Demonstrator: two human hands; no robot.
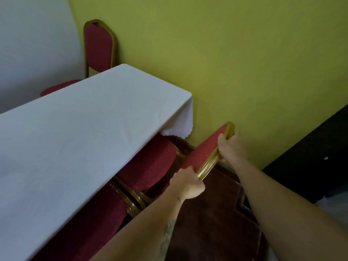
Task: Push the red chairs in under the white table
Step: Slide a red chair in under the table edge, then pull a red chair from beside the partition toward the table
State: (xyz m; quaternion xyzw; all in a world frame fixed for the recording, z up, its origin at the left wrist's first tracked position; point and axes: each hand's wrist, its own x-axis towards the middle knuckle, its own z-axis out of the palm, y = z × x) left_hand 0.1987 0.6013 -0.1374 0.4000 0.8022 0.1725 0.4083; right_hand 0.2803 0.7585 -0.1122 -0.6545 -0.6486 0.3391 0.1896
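Both-handed, left hand [185, 182] and right hand [230, 147] clasp chair backrest [204, 149].

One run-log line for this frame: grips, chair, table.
left hand: grip on chair backrest | right hand: grip on same backrest | seat: partly under white table | far chair: untouched

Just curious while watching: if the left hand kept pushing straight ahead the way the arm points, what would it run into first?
The left hand already grips the chair back. Straight on, it would probably reach the white table at its draped edge above the seat, though depth is hard to judge.
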